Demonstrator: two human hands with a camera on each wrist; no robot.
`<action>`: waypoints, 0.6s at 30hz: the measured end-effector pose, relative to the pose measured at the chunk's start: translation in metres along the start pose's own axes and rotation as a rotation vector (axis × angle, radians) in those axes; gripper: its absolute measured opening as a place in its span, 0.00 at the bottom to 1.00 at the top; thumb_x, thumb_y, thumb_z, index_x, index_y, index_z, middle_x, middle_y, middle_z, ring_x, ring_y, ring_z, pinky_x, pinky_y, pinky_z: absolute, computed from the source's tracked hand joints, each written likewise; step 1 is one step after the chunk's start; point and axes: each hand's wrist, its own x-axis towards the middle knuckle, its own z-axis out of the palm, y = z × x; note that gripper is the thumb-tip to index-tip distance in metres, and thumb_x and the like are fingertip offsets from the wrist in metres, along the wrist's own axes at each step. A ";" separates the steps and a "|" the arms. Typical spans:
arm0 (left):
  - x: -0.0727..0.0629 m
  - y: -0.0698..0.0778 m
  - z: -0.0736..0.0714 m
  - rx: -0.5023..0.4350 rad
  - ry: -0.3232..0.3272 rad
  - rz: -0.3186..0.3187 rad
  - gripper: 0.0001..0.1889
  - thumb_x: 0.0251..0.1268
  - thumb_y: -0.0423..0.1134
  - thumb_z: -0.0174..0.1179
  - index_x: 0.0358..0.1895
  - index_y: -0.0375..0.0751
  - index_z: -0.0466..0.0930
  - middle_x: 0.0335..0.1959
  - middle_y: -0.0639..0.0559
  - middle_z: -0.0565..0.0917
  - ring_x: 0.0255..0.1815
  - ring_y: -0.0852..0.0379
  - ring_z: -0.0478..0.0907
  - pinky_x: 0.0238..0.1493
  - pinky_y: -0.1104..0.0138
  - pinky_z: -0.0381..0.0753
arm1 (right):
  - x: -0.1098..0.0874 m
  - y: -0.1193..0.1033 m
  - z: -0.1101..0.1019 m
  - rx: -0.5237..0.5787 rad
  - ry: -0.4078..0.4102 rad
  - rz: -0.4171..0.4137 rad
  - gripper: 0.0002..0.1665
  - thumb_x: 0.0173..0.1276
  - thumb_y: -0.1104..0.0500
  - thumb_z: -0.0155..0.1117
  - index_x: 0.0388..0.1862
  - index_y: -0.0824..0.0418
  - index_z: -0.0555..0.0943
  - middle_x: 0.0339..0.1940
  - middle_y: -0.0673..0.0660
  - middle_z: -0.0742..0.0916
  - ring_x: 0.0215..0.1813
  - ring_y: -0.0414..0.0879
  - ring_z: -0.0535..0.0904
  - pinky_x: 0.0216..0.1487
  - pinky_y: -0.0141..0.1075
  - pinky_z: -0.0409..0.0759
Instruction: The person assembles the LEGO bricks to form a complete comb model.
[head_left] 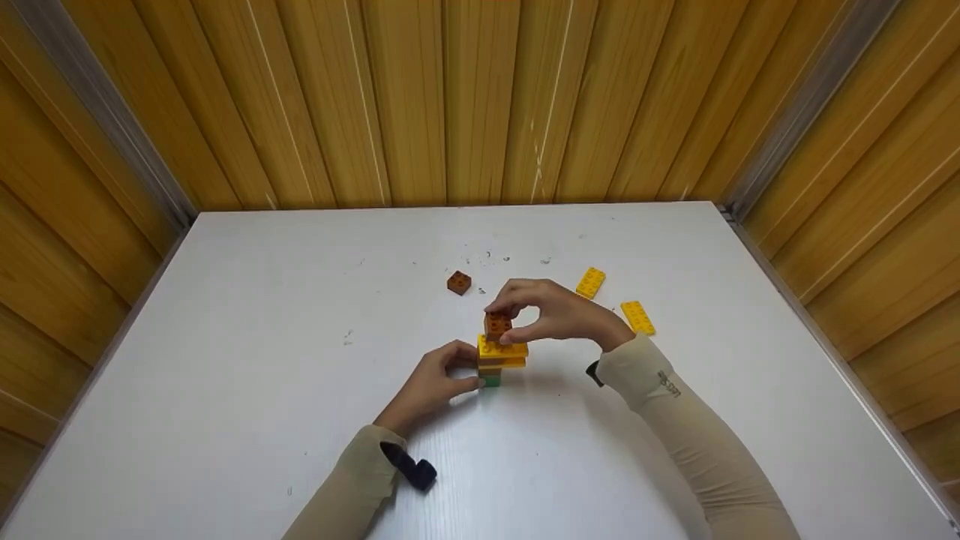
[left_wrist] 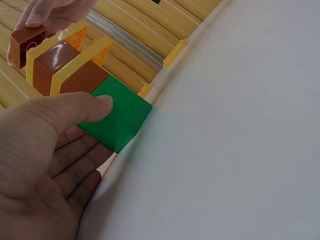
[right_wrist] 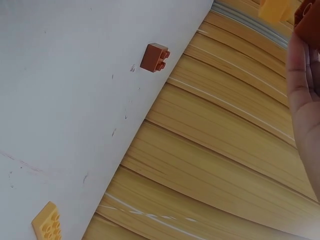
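A small tower of toy bricks stands on the white table, with a green brick (left_wrist: 121, 112) at its base. Above that, brown bricks (left_wrist: 80, 80) alternate with yellow plates (head_left: 504, 349), which jut out to the right. My left hand (head_left: 431, 381) grips the green base between thumb and fingers. Pinched in my right hand (head_left: 559, 311) is a brown brick (head_left: 497, 325), held close over the top yellow plate. In the left wrist view its hollow underside shows, tilted, with a gap to the plate. The right wrist view catches only part of the right hand (right_wrist: 305, 100) at the edge.
Another brown brick (head_left: 459, 283) lies beyond the tower. Two loose yellow plates (head_left: 591, 282) (head_left: 637, 318) lie to the right, behind the right forearm. Wood-patterned walls (head_left: 480, 105) enclose the table (head_left: 262, 315) at the back and sides.
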 end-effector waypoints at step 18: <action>0.001 -0.001 0.000 -0.005 0.008 0.026 0.16 0.57 0.35 0.66 0.49 0.46 0.77 0.49 0.53 0.83 0.53 0.55 0.78 0.62 0.57 0.73 | 0.002 -0.002 0.006 0.000 -0.057 -0.007 0.24 0.63 0.54 0.69 0.57 0.60 0.80 0.47 0.54 0.83 0.47 0.45 0.79 0.53 0.41 0.80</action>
